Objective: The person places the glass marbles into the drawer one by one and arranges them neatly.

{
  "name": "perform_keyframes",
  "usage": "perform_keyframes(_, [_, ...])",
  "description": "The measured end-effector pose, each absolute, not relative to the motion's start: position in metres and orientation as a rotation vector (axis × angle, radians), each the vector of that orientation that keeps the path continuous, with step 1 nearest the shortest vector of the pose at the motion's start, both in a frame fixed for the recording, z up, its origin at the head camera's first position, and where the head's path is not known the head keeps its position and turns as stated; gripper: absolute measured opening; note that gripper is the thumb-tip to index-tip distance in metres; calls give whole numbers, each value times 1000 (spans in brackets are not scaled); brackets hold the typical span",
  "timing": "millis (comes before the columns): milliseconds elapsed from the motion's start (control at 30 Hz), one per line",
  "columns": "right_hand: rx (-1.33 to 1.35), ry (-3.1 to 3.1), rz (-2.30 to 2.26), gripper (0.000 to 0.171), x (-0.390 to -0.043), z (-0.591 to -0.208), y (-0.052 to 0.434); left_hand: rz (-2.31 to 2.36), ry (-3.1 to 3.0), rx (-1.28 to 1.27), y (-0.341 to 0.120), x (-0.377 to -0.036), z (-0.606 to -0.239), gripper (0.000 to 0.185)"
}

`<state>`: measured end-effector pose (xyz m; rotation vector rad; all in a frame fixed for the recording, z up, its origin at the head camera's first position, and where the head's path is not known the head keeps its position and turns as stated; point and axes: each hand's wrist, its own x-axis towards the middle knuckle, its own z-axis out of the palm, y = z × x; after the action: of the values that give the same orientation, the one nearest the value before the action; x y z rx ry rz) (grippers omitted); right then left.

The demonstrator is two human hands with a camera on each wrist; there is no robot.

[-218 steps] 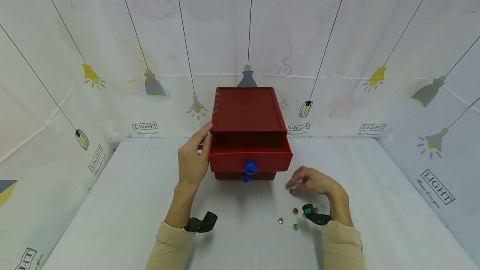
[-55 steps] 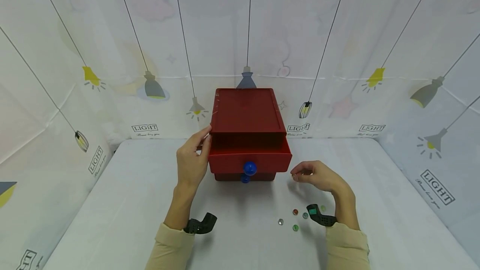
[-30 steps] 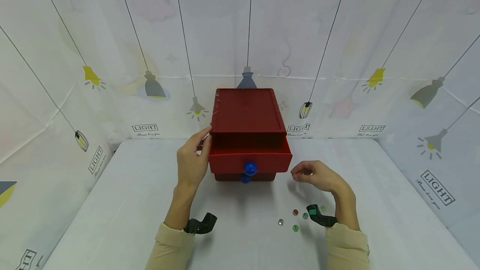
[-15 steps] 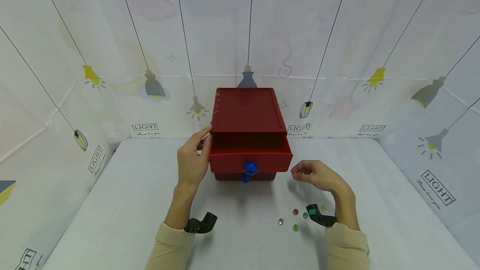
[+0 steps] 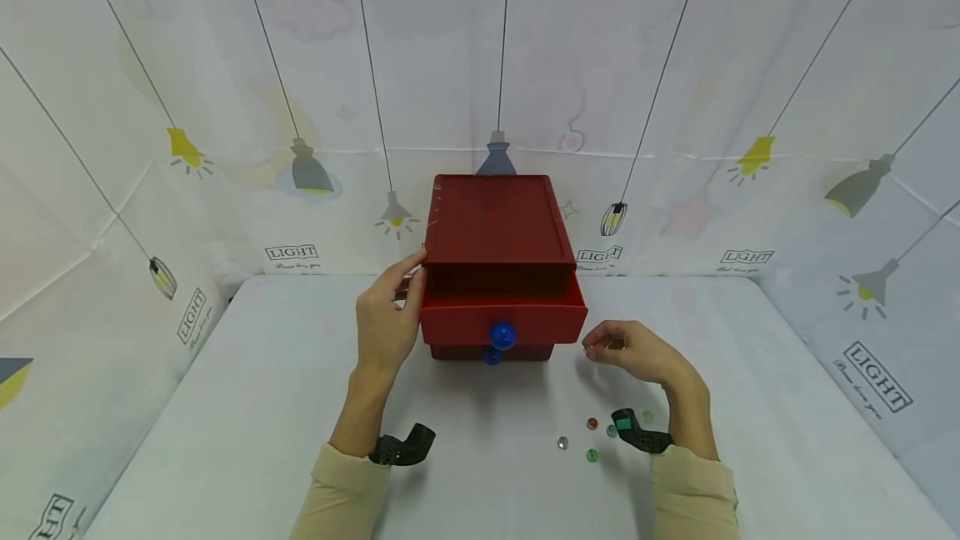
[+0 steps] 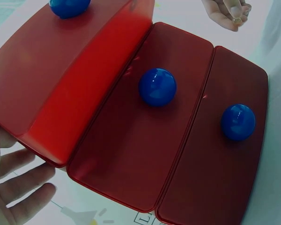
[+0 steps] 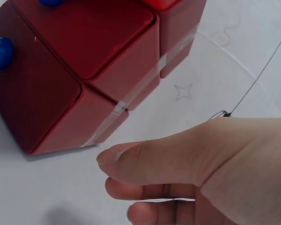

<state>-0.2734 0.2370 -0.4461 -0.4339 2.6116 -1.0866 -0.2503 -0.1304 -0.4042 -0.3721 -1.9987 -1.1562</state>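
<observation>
The left hand (image 5: 384,325) lies flat against the left side of the red drawer box (image 5: 497,223), fingers straight and together, at about nine o'clock from the box; it should stay pressed there so the box cannot slide. The top drawer (image 5: 502,315) stands pulled out toward the person, its blue knob (image 5: 502,336) facing six o'clock, with a second blue knob (image 5: 491,356) just below it on a closed drawer. At about four o'clock from the box the right hand (image 5: 633,350) hovers above the table (image 5: 225,407), fingertips curled together around what looks like a small clear bead (image 6: 235,19), though it is too small to be sure. To do this well, I would carry the bead over the open drawer's rim, lower it inside, then loosen the pinch gently so it does not bounce out. More beads (image 5: 592,423) lie near the right wrist, toward six o'clock.
</observation>
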Motion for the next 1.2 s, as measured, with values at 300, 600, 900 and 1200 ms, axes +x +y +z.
perform_keyframes(300, [-447,2600,-1079,21,-275,-449,238,-1157,-1997,-373,-130,-251,-404,30])
perform_keyframes(600, [-477,2603,-1057,21,-274,-446,237,-1174,-2006,-365,-130,-249,-402,30])
perform_keyframes(900, [-518,2612,-1114,18,-267,-432,235,-1170,-2019,-356,-130,-249,-402,31])
perform_keyframes(1200, [-492,2676,-1069,19,-260,-415,233,-1147,-2025,-352,-130,-250,-403,30])
